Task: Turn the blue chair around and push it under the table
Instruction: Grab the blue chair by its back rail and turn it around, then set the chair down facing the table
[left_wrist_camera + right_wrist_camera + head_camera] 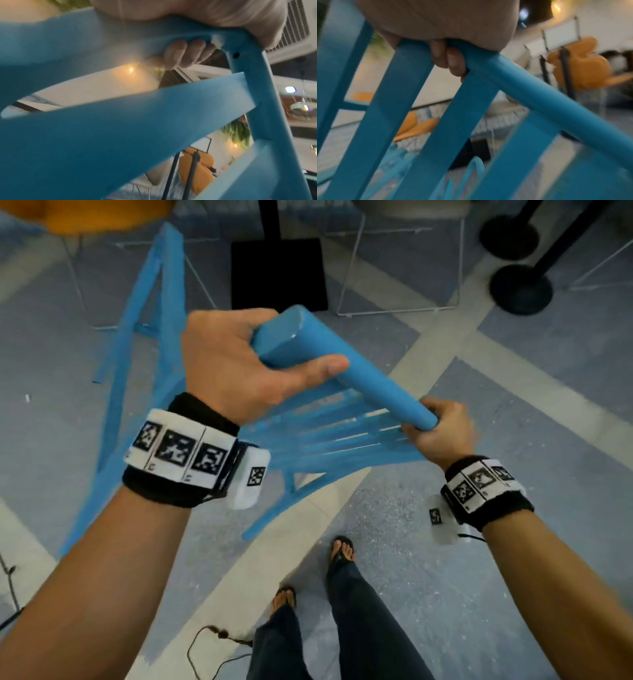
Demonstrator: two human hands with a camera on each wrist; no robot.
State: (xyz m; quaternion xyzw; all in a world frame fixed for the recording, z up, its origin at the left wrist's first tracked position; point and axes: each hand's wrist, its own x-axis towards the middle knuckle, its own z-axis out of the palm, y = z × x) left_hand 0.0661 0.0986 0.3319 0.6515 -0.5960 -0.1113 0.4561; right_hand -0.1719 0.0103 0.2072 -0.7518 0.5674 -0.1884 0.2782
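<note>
The blue chair (363,371) hangs tilted in front of me, its slatted back toward me and its legs (144,313) blurred at the left. My left hand (239,361) grips one end of the top rail; its fingers (181,54) curl under the rail (102,33) in the left wrist view. My right hand (442,429) grips the rail's other end, and its fingers (452,59) wrap between the slats (393,108) in the right wrist view. The table's black square base (277,273) and post stand on the floor beyond the chair.
An orange chair (85,217) on thin white wire legs stands at the far left, another white wire frame (400,268) at the far middle. Two black round stanchion bases (520,289) sit at the far right. My feet (342,549) and a thin cable (212,642) are below.
</note>
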